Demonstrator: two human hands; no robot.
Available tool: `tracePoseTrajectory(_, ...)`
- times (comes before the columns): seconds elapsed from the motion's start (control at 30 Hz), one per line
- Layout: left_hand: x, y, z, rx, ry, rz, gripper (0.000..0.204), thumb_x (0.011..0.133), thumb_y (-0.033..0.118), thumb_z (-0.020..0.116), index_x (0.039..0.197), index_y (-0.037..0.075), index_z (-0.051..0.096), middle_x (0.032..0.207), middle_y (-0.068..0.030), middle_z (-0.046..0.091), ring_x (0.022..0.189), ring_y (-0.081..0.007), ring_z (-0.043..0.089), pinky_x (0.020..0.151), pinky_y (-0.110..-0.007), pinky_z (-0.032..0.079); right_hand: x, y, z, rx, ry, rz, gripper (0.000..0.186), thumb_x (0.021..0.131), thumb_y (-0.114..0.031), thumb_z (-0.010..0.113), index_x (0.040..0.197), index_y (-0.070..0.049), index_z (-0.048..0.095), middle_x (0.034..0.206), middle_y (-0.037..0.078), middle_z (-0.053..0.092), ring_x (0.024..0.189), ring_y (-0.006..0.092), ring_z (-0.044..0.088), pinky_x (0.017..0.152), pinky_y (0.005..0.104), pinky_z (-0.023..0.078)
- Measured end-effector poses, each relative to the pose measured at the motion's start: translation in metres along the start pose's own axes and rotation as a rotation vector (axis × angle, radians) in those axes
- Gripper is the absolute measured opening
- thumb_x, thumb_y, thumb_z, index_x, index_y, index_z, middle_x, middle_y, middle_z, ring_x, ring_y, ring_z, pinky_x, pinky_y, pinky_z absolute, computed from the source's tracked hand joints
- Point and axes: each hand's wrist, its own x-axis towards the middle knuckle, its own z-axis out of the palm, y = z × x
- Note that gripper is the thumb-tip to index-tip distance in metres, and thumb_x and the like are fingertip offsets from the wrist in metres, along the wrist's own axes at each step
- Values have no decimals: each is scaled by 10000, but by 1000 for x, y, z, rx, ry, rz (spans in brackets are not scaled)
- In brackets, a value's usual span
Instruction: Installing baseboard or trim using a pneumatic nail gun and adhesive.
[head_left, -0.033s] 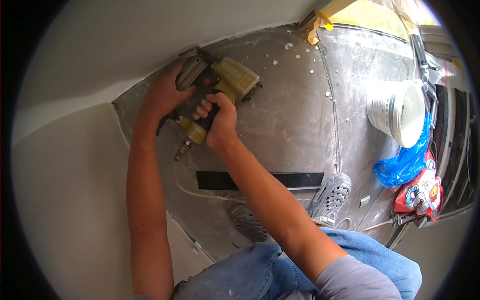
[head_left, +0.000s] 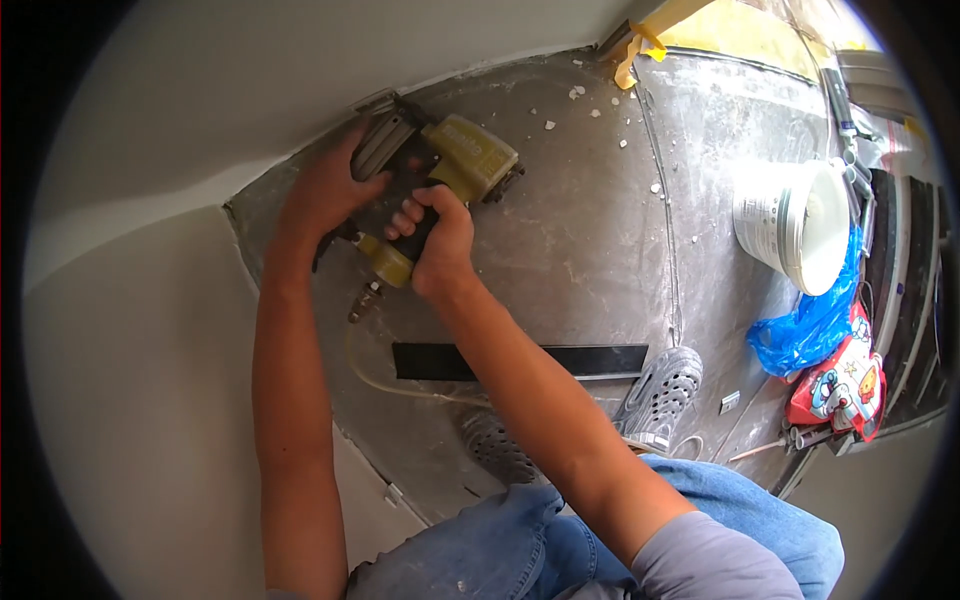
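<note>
- While the right hand [head_left: 445, 240] wraps its grip around the black handle of a yellow-green nail gun with a silver metal magazine [head_left: 475, 160], its thumb lies across the top and its fingertips appear on the other side.
- The left hand [head_left: 330, 190] touches the silver magazine, with the thumb spread toward the handle; its other fingers are partly hidden, so I cannot tell how firmly its grip is closed.
- The nail gun is at the floor's corner, with its nose side near the foot of the white wall [head_left: 300, 70]; whether it touches the wall, I cannot tell.
- From a metal fitting [head_left: 365, 302] at the handle's end, a thin, pale, clear hose [head_left: 372, 380] curves over the grey, stained floor [head_left: 570, 270].
- Below the right forearm, a long, flat black strip [head_left: 590, 360] lies on the floor, near a grey perforated shoe [head_left: 672, 385].
- Beyond the nail gun, small white crumbs [head_left: 577, 92] are scattered.
- Farther to the right are a white plastic bucket [head_left: 762, 215], a crumpled blue plastic bag [head_left: 808, 330] just beside it, and a red bag with cartoon figures [head_left: 835, 390].
</note>
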Motion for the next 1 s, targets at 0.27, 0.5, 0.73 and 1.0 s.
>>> tracePoseTrajectory(0.27, -2, 8, -4, 0, 15, -36, 820, 813, 267, 753, 1536, 100, 405, 1333, -238, 621, 1225, -367, 611, 1028, -401, 463, 2, 0, 2, -27, -11, -21, 339, 854, -125, 550, 1191, -108, 580, 687, 3, 410, 593, 154, 422, 617, 342, 418)
tracePoseTrajectory(0.5, -1, 9, -5, 5, -6, -61, 821, 815, 255, 758, 1538, 91, 404, 1295, -236, 640, 1182, -349, 634, 1015, -384, 466, 5, 3, 2, 50, 26, -21, 81, 831, -104, 580, 812, -74, 506, 666, 39, 456, 567, 186, 451, 566, 360, 417)
tracePoseTrajectory(0.73, 2, 0, -4, 15, 12, -4, 823, 807, 251, 760, 1533, 83, 411, 1255, -246, 655, 1142, -375, 648, 986, -393, 483, 6, 4, 5, 7, 49, -10, 97, 843, -121, 561, 801, -110, 474, 667, 20, 422, 587, 177, 423, 607, 354, 408)
tracePoseTrajectory(1.0, 6, -5, -4, 10, -3, -5, 840, 802, 251, 772, 1540, 96, 404, 1243, -238, 665, 1130, -368, 651, 993, -377, 482, 9, 5, 4, -15, 50, -43, 229, 838, -83, 567, 1066, -67, 557, 677, 33, 444, 572, 176, 446, 580, 364, 427)
